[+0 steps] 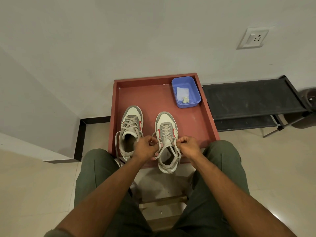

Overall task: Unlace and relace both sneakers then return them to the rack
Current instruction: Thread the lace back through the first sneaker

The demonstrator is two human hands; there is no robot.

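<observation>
A seated person in green trousers looks down at two white and grey sneakers with red side marks, both standing toes away on a reddish-brown tray on a pale tiled floor.

The left hand and the right hand are curled over the right sneaker, whose heel overhangs the tray's near edge. Each hand pinches one end of that sneaker's grey lace, held just above the tongue, with loops showing between the fists (whether a knot is formed cannot be told).

The left sneaker stands just beside it, untouched, its lace slack and trailing down over the tray's near edge.

At the tray's far right corner sits a blue plastic tub holding a white cloth. A low black shoe rack stands against the wall to the right of the tray.
</observation>
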